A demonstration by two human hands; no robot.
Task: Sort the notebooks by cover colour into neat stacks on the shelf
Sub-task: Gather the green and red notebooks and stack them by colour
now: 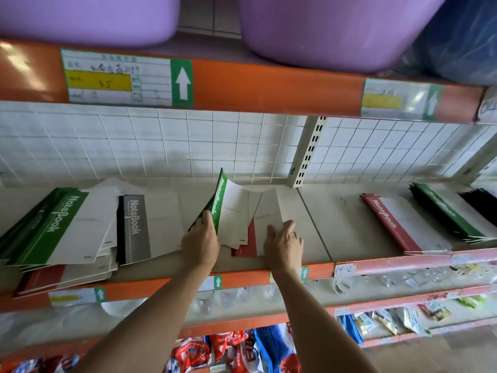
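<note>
On the cream shelf (317,211) my left hand (200,242) grips a green-spined notebook (231,208) by its spine and tilts it up on edge. My right hand (283,242) lies flat with straight fingers on a small pile of pale notebooks (267,208) with a red notebook (248,243) underneath. To the left lies a grey-spined notebook (135,227), and further left an untidy mixed pile topped by a green notebook (57,227). At the right sit a red stack (390,222), a green stack (441,208) and a black stack (481,204).
An orange beam with a label (126,76) runs overhead, with purple tubs (322,30) above it. White wire grid (161,144) backs the shelf. Lower shelves hold clear glassware (341,285) and packaged snacks (242,348). An orange lip (322,270) edges the shelf front.
</note>
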